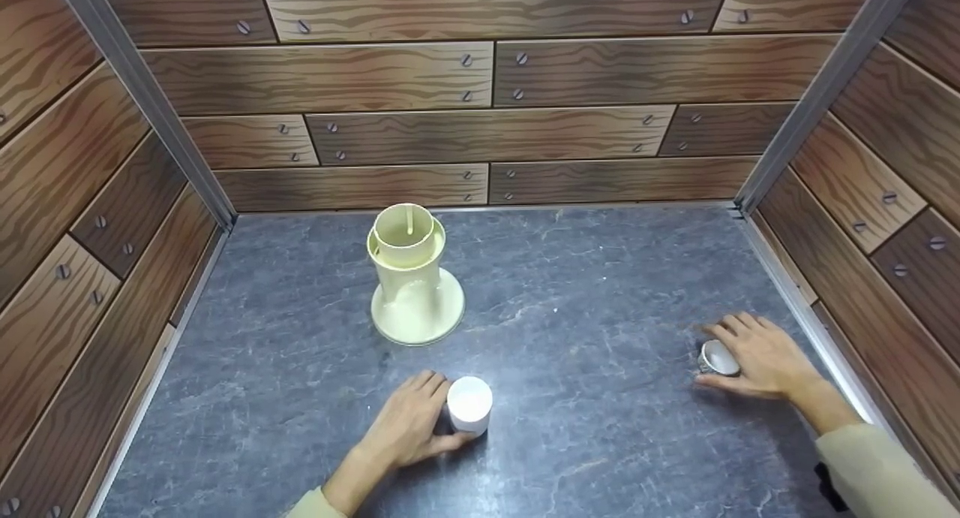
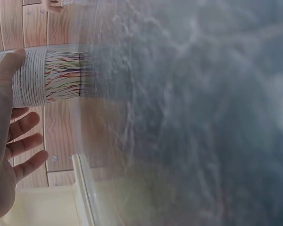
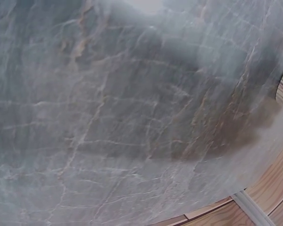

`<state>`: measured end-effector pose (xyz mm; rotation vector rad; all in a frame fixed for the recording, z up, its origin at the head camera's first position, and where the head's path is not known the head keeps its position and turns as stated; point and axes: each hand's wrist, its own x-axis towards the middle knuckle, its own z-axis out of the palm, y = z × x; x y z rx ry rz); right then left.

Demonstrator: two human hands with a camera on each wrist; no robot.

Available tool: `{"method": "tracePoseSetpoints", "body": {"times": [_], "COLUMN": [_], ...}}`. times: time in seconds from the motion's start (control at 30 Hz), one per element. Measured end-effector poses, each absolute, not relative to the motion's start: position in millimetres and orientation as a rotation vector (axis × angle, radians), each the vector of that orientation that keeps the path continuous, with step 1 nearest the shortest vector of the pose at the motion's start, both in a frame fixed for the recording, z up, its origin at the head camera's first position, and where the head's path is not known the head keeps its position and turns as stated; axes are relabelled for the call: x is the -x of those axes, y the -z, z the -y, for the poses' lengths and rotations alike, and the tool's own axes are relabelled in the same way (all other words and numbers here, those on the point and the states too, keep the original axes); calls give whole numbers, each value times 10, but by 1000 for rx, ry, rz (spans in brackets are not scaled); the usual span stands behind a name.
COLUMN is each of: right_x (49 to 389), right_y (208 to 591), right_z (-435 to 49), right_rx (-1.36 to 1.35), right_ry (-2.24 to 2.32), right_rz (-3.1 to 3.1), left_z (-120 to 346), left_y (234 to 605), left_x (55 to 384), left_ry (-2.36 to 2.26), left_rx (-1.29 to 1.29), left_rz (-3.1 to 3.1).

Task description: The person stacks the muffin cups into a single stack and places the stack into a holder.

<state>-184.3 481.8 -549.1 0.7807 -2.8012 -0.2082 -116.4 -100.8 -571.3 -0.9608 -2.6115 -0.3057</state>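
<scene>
My left hand [image 1: 409, 420] holds an upright white cylindrical container [image 1: 470, 407] between thumb and fingers, near the front of the table. In the left wrist view this container [image 2: 30, 77] has a ribbed upper part and thin coloured wavy lines lower down. At the right, my right hand [image 1: 757, 356] curls its fingers and thumb around a small round cup [image 1: 720, 358], pale inside with a patterned outer side. Behind the left hand stands a pale yellow holder [image 1: 417, 308] with a tube inside its top and a wide round base. The right wrist view shows neither hand nor cup.
The grey marbled table [image 1: 585, 293] is bounded by wood-patterned panels at the back [image 1: 480, 135], left [image 1: 90, 240] and right [image 1: 892, 195]. Metal strips [image 1: 780, 270] run along its sides.
</scene>
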Motion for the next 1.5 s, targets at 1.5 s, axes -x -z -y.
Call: {"method": "tracePoseSetpoints", "body": {"times": [1.5], "right_x": [1876], "right_y": [5464], "right_z": [-4638], "right_rx": [-698], "right_ry": [111], "right_rz": [2784], "left_z": [999], "left_y": [5698], "left_x": [1161], "left_ry": [324], "left_rx": [957], "left_rz": [2617]}}
